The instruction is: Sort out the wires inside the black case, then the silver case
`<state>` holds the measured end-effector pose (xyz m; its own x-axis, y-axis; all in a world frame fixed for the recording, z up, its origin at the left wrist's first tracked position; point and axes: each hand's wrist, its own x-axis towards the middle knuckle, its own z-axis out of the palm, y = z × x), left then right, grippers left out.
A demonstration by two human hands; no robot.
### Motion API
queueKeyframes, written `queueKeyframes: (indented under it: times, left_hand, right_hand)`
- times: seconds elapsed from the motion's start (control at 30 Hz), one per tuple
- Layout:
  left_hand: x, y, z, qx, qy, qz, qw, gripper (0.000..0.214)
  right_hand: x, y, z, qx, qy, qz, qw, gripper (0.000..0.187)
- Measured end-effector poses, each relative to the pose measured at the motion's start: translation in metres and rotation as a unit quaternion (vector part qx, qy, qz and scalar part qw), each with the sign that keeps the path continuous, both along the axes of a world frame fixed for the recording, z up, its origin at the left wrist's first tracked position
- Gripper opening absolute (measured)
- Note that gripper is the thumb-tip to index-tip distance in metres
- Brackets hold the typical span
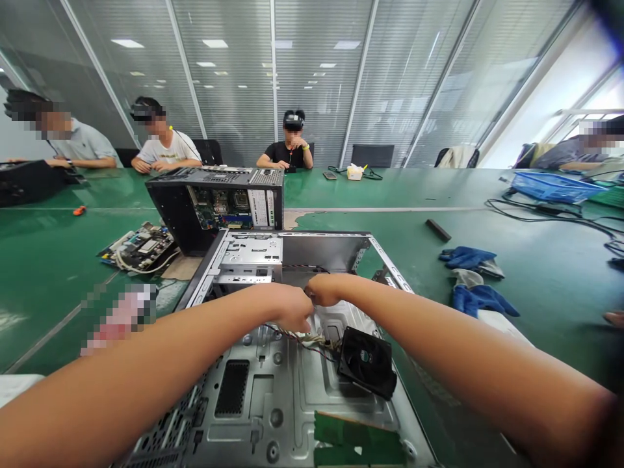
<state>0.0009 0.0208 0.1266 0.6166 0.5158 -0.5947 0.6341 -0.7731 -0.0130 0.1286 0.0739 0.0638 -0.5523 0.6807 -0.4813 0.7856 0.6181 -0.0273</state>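
Both my arms reach into an open grey computer case [273,403] lying on the green table. My left hand [287,305] is closed in a fist over a bundle of twisted coloured wires [305,338]. Close beside it, my right hand [322,289] is also closed, and what it pinches is hidden. The wires run down to a black fan [366,361] that rests loose on the case floor. A metal drive cage [251,257] sits at the far end of the case. A green circuit board [351,445] lies at the near edge.
A second open computer case [219,201] stands behind mine, with a loose motherboard [139,247] to its left. Blue gloves [470,279] lie on the table to the right, beyond them a blue basket [553,186] and cables [546,214]. Several people sit along the far side.
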Motion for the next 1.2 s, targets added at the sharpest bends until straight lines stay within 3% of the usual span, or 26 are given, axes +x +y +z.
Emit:
queueKeyframes:
  times: [0.27,0.5,0.77,0.93,1.1,1.2]
  left_hand:
    - [0.003,-0.006,0.008,-0.025,0.010,0.001,1.000,0.037]
    - [-0.002,0.005,0.000,-0.022,-0.022,-0.022,0.999,0.039]
    - [-0.003,0.011,-0.002,0.068,-0.150,-0.014,0.986,0.031]
    - [-0.006,0.020,-0.005,0.147,-0.237,-0.001,0.960,0.027]
    - [-0.008,0.035,-0.011,0.215,-0.298,0.013,0.930,0.023]
    - [-0.011,0.041,-0.011,0.259,-0.315,0.055,0.911,0.016]
  right_hand:
    - [-0.004,-0.004,0.006,-0.020,-0.036,0.010,0.999,0.034]
    - [-0.002,0.001,0.014,-0.001,0.008,-0.015,1.000,0.036]
    - [0.009,0.013,0.023,0.071,0.101,-0.067,0.990,0.028]
    - [0.017,0.019,0.019,0.101,0.190,-0.076,0.974,0.034]
    - [0.020,0.026,0.010,0.071,0.272,-0.100,0.954,0.017]
    - [0.019,0.028,0.006,0.032,0.300,-0.121,0.946,0.013]
